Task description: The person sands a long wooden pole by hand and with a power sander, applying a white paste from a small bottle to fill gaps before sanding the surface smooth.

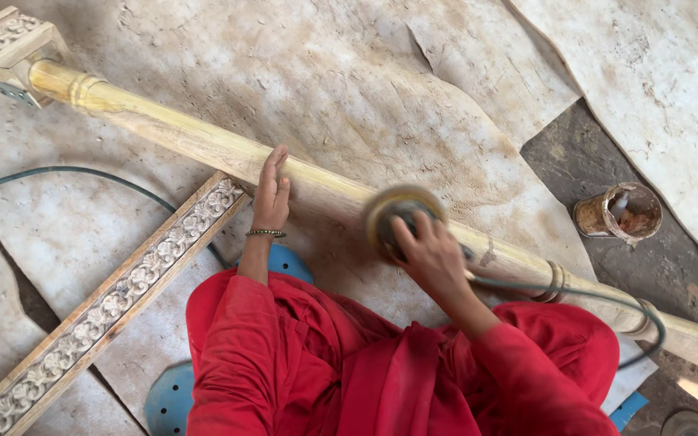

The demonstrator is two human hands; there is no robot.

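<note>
A long turned wooden post lies across the floor from the upper left to the lower right, with a carved square block at its far end. My left hand rests flat on the post, fingers together, a beaded bracelet on the wrist. My right hand grips a handheld disc sander, whose spinning disc is blurred against the post. Its dark cable runs off to the right. Red sleeves and red clothing fill the bottom of the view.
A carved flat wooden strip lies diagonally at the left. A dusty tin with a stick in it stands at the right. A green cable curves at the left. Pale sheets cover the floor; blue pieces lie under me.
</note>
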